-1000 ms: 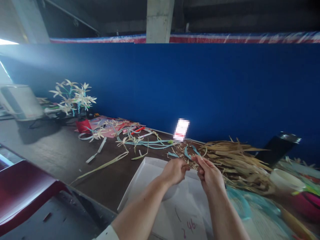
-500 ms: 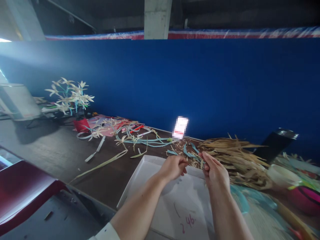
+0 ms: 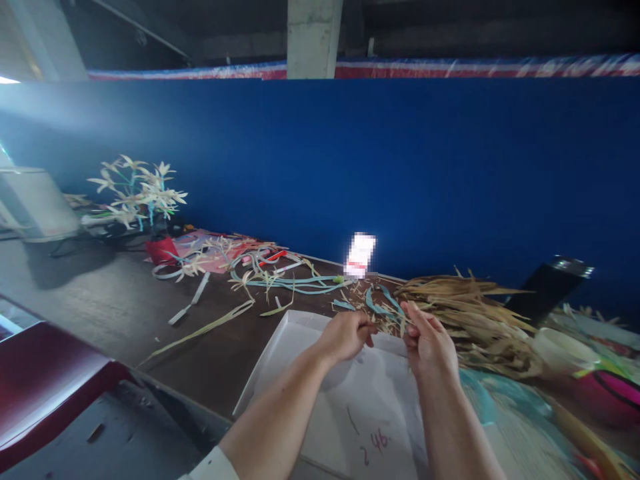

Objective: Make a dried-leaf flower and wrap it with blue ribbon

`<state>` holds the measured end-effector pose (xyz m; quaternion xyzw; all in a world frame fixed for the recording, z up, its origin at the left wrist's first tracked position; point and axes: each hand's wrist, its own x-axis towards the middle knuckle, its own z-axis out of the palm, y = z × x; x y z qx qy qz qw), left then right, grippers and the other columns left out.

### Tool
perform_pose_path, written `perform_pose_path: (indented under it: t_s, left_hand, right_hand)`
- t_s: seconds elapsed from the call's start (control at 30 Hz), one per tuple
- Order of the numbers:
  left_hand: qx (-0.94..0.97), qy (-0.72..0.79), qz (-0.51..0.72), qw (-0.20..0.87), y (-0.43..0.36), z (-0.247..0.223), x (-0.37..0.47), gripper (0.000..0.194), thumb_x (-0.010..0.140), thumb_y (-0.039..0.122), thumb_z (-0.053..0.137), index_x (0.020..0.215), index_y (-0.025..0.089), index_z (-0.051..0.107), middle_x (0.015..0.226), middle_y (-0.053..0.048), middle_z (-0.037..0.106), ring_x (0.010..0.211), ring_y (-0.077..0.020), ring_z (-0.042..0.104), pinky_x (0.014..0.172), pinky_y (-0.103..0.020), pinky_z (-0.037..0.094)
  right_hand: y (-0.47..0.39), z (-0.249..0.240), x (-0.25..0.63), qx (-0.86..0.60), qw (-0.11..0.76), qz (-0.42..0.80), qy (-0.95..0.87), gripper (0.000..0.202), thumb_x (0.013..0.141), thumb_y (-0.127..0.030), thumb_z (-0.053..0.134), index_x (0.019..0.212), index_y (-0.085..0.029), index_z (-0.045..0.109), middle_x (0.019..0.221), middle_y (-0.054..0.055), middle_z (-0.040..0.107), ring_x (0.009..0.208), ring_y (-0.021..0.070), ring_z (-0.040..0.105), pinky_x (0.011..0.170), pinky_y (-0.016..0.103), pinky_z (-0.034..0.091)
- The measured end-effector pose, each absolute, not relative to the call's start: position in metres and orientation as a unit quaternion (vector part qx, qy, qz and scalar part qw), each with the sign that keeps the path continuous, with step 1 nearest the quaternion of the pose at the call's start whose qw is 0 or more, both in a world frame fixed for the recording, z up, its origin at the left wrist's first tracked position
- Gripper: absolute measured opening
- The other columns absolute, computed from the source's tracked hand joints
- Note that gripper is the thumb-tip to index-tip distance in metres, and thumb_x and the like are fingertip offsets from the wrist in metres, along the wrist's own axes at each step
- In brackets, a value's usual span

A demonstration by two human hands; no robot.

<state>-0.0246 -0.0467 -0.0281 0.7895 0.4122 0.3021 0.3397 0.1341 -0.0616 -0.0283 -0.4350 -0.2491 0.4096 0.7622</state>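
Over the far edge of a white box lid (image 3: pixel 300 327), my left hand (image 3: pixel 349 335) is closed, fingertips pinched; what it holds is too small to name. Just to its right my right hand (image 3: pixel 427 337) is also closed, thumb and fingers pressed together at a thin pale strip too small to make out. The two hands are a short gap apart. Beyond them blue-green strips (image 3: pixel 375 303) lie among pale scraps on the dark table (image 3: pixel 210 363). Red handwriting marks the lid between my forearms.
Dried husks (image 3: pixel 465 307) lie right of my hands, with a dark cylinder (image 3: pixel 545 287), a pale bowl (image 3: pixel 563 350) and a pink object (image 3: pixel 607 397). A lit phone (image 3: pixel 360 255) stands behind. At left are white flowers (image 3: pixel 150 193), a kettle (image 3: pixel 37 203) and a red chair (image 3: pixel 47 380).
The fingers of my right hand have shifted slightly at their tips. My left hand stays nearly where it was.
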Motion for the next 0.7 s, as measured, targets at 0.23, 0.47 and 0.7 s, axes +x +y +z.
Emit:
perform_pose_path:
  t_s: [0.23,0.47,0.7]
  left_hand:
    - [0.792,0.421,0.298,0.327,-0.0446,-0.0314,-0.0260,0.027,0.082,0.028,0.042,0.073,0.019,0.066,0.074,0.001,0.069,0.073,-0.0130,0.060,0.067,-0.021,0.040]
    - [0.786,0.436,0.298,0.320,-0.0411,-0.0358,-0.0263,0.027,0.081,0.027,0.040,0.081,0.021,0.067,0.075,0.002,0.069,0.075,-0.0132,0.061,0.067,-0.021,0.040]
    - [0.795,0.437,0.292,0.303,-0.0410,-0.0332,-0.0272,0.029,0.083,0.028,0.039,0.077,0.020,0.066,0.075,0.002,0.069,0.072,-0.0133,0.060,0.067,-0.022,0.040]
  right_hand:
    - [-0.0630,-0.0233,0.1326,-0.432,0.766,0.410,-0.242,0.035,0.051,-0.031,0.083,0.078,-0.015,0.067,0.066,0.003,0.066,0.044,0.0035,0.045,0.032,0.012,0.031]
    - [-0.0646,-0.0218,0.1352,-0.454,0.777,0.378,-0.217,0.033,0.048,-0.029,0.084,0.074,-0.014,0.071,0.071,0.002,0.066,0.042,0.0013,0.040,0.030,0.013,0.027]
    - [-0.0644,-0.0222,0.1357,-0.460,0.781,0.359,-0.222,0.030,0.048,-0.029,0.084,0.066,-0.013,0.066,0.056,-0.002,0.059,0.039,0.0019,0.037,0.031,0.015,0.025]
